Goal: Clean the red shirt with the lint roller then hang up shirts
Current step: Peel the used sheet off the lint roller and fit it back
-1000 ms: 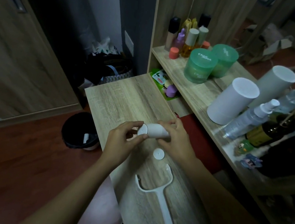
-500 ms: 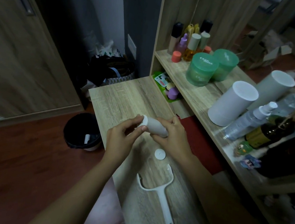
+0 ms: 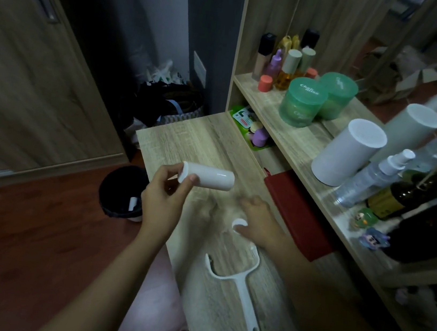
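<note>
Beyond the handle (image 3: pixel 246 309), my left hand (image 3: pixel 161 205) pinches the roll (image 3: pixel 210 176); my right hand (image 3: pixel 260 221) touches the cap (image 3: pixel 237 222), its grip too blurred to tell.

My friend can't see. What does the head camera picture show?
A person's left hand holds a white lint roll above a wooden table, while the right hand touches a small white cap lying on it. The empty roller handle lies nearer the person.

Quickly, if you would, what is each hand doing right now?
Left hand: holds the roll by one end.
Right hand: at the cap, blurred; grip cannot be told.
</note>
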Demonstrator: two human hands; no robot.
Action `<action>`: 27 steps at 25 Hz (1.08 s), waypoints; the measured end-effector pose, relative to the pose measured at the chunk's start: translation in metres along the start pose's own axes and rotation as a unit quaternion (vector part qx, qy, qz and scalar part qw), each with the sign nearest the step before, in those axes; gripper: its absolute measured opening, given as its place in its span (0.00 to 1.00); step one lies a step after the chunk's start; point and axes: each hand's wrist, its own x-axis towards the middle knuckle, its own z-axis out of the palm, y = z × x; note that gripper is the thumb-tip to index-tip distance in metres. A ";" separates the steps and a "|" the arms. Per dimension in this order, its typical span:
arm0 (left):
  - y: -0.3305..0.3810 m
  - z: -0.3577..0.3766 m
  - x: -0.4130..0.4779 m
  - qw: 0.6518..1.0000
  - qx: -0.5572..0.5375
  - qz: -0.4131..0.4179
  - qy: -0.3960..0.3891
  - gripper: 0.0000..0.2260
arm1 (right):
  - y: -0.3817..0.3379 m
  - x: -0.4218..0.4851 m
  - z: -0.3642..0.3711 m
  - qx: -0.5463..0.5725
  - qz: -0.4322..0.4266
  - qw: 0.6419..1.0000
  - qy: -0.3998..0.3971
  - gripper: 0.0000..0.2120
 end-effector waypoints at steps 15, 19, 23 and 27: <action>-0.020 -0.024 0.017 0.914 -0.268 -0.303 0.017 0.05 | -0.061 -0.029 -0.035 0.535 -0.036 0.825 0.175 0.21; -0.012 -0.023 0.013 0.921 -0.259 -0.290 -0.018 0.04 | -0.070 -0.036 -0.041 0.513 -0.069 0.838 0.174 0.22; -0.004 -0.022 0.012 0.923 -0.259 -0.282 -0.031 0.04 | -0.070 -0.037 -0.038 0.519 -0.069 0.835 0.170 0.22; 0.000 -0.020 0.012 0.920 -0.273 -0.280 -0.037 0.03 | -0.068 -0.037 -0.037 0.522 -0.059 0.834 0.169 0.22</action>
